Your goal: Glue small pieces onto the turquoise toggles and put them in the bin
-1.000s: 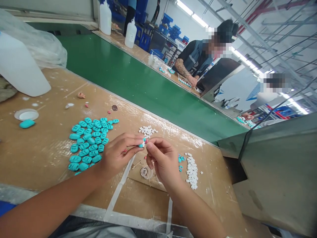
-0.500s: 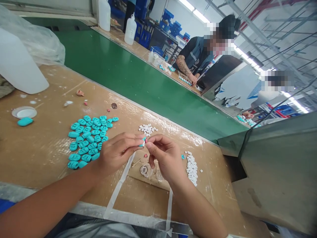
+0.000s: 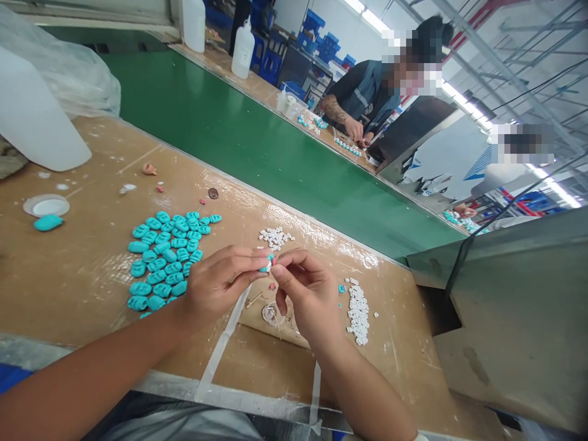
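Between my fingertips is a small turquoise-and-white piece (image 3: 267, 266) with a bit of pink at its right edge. My left hand (image 3: 223, 275) pinches it from the left, fingers held together. From the right, my right hand (image 3: 310, 288) closes thumb and forefinger on the pink edge, its other fingers curled. The fingers hide much of the piece. A pile of turquoise moulded pieces (image 3: 172, 257) lies left of my left hand. Small white parts (image 3: 275, 237) are heaped just beyond my hands, and a longer heap of white parts (image 3: 358, 312) is to the right.
A board with a small clear cup (image 3: 272, 313) lies below my hands. A green conveyor belt (image 3: 229, 141) runs behind the table. A white jug (image 3: 41, 116) and plastic bag (image 3: 87, 73) stand left; a metal panel (image 3: 519, 306) is right. A co-worker (image 3: 362, 104) works across the belt.
My hands keep their pinch on the small piece with hardly any shift. The whole view has moved slightly. The co-worker's hand across the belt has changed position.
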The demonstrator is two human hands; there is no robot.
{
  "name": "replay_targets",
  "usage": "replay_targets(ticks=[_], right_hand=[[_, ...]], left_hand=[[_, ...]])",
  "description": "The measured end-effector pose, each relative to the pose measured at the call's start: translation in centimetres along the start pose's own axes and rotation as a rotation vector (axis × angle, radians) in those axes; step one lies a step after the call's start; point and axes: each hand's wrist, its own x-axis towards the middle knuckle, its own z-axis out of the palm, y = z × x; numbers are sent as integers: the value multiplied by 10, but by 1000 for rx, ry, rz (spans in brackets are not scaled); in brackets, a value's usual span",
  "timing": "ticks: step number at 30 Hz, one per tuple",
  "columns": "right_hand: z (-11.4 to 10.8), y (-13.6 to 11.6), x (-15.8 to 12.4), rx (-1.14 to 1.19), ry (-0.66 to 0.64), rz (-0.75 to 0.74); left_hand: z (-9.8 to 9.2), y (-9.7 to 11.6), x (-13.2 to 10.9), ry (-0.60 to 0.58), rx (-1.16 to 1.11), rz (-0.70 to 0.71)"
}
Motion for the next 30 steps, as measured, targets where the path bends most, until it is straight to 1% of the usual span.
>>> replay_targets(ticks=[3,7,9,11,13,14,16,18,23,30], right_hand=[[-2,-3,2,72,-48,72],[-3,-5,1,173,-81,141],[-2,-6,0,203,-110,172],[1,-5,-2,228,-132,177],[4,-3,-4,237,-136,146],[6,-1,-4,231,-132,121],[8,2,-6,198,-119,65],[10,4,-8,150,-113,14],[8,6,-13,49,-135,-50],[4,3,-14,-56,-155,-31]], left_hand=[[-1,1,0,-8,-15,-16],[-1,2,-2,-9,-132,-115],[0,3,-3,-7,-258,-230],[1,4,-3,-14,-426,-417],[1,5,-2,-47,-592,-619],[1,5,-1,-65,-654,-696],[-1,6,2,-90,-723,-774],[-2,7,4,-89,-728,-789],[-4,8,5,-93,-721,-747],[-4,8,9,-133,-764,-748]])
